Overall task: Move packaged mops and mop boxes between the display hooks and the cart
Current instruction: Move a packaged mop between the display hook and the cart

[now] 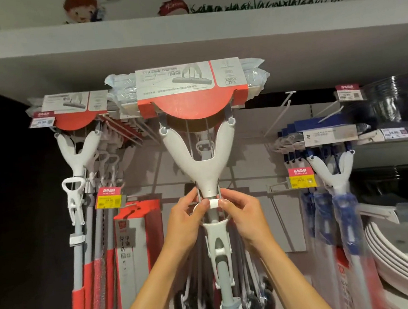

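Head view, looking up at the display wall: your left hand [188, 221] and right hand [244, 216] are both raised to the neck of the packaged mop [198, 140] at centre. Each grip is closed on the white collar [213, 202] just below the Y-shaped yoke, left thumb and forefinger pinching it from one side, right thumb and forefinger from the other. The fingertips nearly meet across the collar.

Directly above your grips, the mop's sponge head sits upright in clear wrap with a red-and-grey card sleeve [187, 91] across it (print too small to read). Below your grips, the grey handle [225, 288] runs down between your forearms. Whether the mop hangs on a hook cannot be told; its head hides that area.

To the left of your left grip hangs a second mop of the same kind [72, 131], with more packed behind it, and a tall red-and-grey mop box [132, 249] below a yellow price tag [108, 201]. To the right of your right grip hang blue-trimmed mops [332, 167] in plastic sleeves, bare white display hooks [285, 104] above them, and stacked white plates [402, 267] further right.
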`<move>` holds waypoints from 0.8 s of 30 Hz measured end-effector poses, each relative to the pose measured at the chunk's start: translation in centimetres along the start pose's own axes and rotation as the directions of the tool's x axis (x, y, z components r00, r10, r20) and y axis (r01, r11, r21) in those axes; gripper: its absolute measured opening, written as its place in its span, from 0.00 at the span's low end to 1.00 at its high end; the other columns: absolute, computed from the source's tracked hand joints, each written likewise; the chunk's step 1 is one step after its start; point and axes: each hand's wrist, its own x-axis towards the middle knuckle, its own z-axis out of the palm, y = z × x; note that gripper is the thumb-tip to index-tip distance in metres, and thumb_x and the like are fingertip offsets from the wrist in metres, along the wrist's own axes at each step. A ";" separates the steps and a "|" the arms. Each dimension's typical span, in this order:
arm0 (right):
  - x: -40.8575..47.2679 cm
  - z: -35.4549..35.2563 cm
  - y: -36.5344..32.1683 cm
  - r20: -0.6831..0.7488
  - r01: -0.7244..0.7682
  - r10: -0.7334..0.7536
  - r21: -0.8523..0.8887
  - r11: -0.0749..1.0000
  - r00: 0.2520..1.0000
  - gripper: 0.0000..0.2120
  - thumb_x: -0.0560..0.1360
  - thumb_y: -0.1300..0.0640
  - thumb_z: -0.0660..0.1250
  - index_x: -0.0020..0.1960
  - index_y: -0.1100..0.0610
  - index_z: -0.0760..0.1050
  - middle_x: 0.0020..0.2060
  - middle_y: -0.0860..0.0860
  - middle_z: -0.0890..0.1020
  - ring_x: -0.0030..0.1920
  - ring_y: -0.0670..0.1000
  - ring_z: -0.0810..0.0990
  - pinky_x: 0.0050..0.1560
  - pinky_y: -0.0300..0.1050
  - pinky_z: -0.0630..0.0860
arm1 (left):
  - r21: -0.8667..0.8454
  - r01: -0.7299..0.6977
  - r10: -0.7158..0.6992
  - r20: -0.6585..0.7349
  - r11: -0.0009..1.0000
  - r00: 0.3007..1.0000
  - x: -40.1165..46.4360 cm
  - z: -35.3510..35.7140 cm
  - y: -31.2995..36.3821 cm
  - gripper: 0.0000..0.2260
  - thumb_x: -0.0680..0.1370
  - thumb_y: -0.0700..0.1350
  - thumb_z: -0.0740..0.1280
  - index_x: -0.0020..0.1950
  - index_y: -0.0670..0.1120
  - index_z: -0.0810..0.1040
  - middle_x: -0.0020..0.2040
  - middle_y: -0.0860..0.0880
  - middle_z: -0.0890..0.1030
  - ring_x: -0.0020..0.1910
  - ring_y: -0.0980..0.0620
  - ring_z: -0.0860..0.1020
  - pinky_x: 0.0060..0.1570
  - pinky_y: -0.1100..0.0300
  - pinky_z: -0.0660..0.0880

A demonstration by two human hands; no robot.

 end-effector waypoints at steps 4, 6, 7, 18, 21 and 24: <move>2.1 0.3 0.6 -0.018 0.007 -0.007 0.021 1.000 1.000 0.22 0.77 0.69 0.68 0.42 0.42 0.85 0.43 0.42 0.87 0.47 0.41 0.85 0.45 0.31 0.77 | 0.015 -0.028 0.028 -0.003 0.999 1.000 2.3 -0.1 -0.5 0.17 0.81 0.44 0.68 0.71 0.47 0.77 0.50 0.42 0.83 0.44 0.55 0.77 0.50 0.55 0.74; 3.3 0.7 0.9 -0.020 0.004 -0.003 0.033 0.999 1.000 0.27 0.77 0.69 0.67 0.39 0.36 0.85 0.42 0.40 0.87 0.45 0.39 0.85 0.43 0.31 0.77 | -0.002 -0.039 0.039 -0.005 0.999 0.999 3.7 -0.2 -0.8 0.17 0.81 0.43 0.67 0.71 0.46 0.77 0.52 0.43 0.84 0.44 0.57 0.78 0.50 0.59 0.74; 3.9 0.9 1.1 -0.017 0.007 -0.006 0.038 0.999 1.000 0.28 0.78 0.68 0.67 0.39 0.33 0.84 0.41 0.39 0.87 0.44 0.39 0.85 0.42 0.31 0.77 | -0.014 -0.055 0.055 -0.004 0.998 0.998 4.4 -0.3 -1.0 0.16 0.82 0.42 0.67 0.70 0.47 0.78 0.52 0.46 0.86 0.44 0.59 0.79 0.49 0.62 0.74; 12.2 2.3 3.4 -0.082 0.069 -0.067 0.014 0.998 0.994 0.12 0.78 0.67 0.67 0.49 0.52 0.84 0.41 0.49 0.87 0.38 0.44 0.84 0.36 0.36 0.77 | -0.097 -0.197 0.201 0.032 0.976 0.979 13.7 -0.7 -3.5 0.12 0.83 0.45 0.65 0.65 0.53 0.81 0.55 0.56 0.86 0.55 0.56 0.83 0.56 0.58 0.79; 14.3 2.8 3.8 -0.106 0.085 -0.085 -0.005 0.996 0.991 0.13 0.79 0.65 0.67 0.47 0.50 0.84 0.39 0.49 0.87 0.37 0.43 0.83 0.36 0.37 0.78 | -0.081 -0.232 0.236 0.034 0.969 0.971 16.2 -0.9 -4.3 0.11 0.83 0.47 0.65 0.63 0.55 0.82 0.54 0.56 0.86 0.54 0.55 0.83 0.57 0.54 0.79; 16.1 3.0 4.4 -0.123 0.111 -0.114 -0.037 0.993 0.986 0.14 0.79 0.65 0.67 0.44 0.49 0.85 0.39 0.50 0.87 0.38 0.45 0.83 0.37 0.38 0.78 | -0.072 -0.229 0.232 0.030 0.971 0.972 18.5 -1.1 -5.0 0.11 0.83 0.48 0.66 0.64 0.55 0.82 0.54 0.58 0.85 0.54 0.59 0.82 0.56 0.58 0.79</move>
